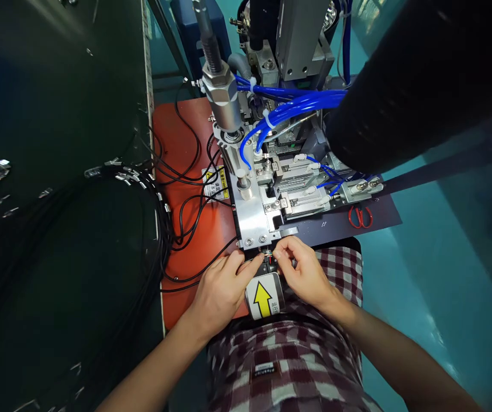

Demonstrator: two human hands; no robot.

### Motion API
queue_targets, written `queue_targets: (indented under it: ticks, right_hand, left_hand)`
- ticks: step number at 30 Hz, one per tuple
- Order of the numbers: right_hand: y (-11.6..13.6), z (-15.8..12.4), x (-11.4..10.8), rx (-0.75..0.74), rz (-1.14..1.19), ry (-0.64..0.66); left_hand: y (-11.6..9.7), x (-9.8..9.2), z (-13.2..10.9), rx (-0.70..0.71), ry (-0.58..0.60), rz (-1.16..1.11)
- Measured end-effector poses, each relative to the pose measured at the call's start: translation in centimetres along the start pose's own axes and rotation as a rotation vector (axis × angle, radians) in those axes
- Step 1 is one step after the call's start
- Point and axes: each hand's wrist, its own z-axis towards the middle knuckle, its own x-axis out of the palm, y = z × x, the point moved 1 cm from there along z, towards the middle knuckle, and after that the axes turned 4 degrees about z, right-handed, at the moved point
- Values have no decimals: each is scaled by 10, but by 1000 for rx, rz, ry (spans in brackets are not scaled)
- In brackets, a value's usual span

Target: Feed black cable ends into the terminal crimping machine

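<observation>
Head view: left grip (pixel 220 286) and right grip (pixel 304 272) both pinch part (pixel 267 259) at jig (pixel 254 220) edge.
Risk: I judge part may slip, or fingertips get caught, being so near jig.

I see my left hand (pixel 220 286) and right hand (pixel 304 269) pinching a small wired part (pixel 268 257) at the front edge of the machine (pixel 263 217), just above a yellow arrow label (pixel 264 298).

Small black connector (pixel 268 260), thin red wire at its top, mostly hidden by fingertips. Sits at near edge of the metal plate (pixel 254 220), just far of the yellow-arrow label (pixel 264 297). Left hand (pixel 220 289) and right hand (pixel 304 272) pinch it from either side. Finer detail too small to tell.
</observation>
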Motion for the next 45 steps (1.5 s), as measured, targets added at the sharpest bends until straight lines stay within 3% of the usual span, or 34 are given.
queue_targets:
  ticks: [6, 8, 13, 18, 23, 29, 35, 45]
  right_hand:
    - [-11, -1, 10, 304, 452, 67]
    - [-12, -1, 12, 367, 504, 91]
    - [-9, 0, 9, 266, 298, -29]
    - [-10, 3, 8, 359, 402, 96]
    - [-8, 1, 5, 163, 123, -32]
    - [-12, 4, 6, 357, 395, 105]
    - [-19, 1, 7, 278, 460, 123]
    - [-12, -2, 3, 57, 23, 36]
  left_hand:
    - [1, 0, 0, -8, -2, 0]
    - [1, 0, 0, -12, 5, -8]
    - [1, 2, -1, -5, -12, -22]
    - [1, 0, 1, 11, -18, -26]
    - [-1, -1, 3, 21, -15, 43]
    - [-1, 1, 1, 24, -4, 17]
    - [0, 2, 0, 17, 1, -24]
    - [0, 1, 0, 0, -12, -46]
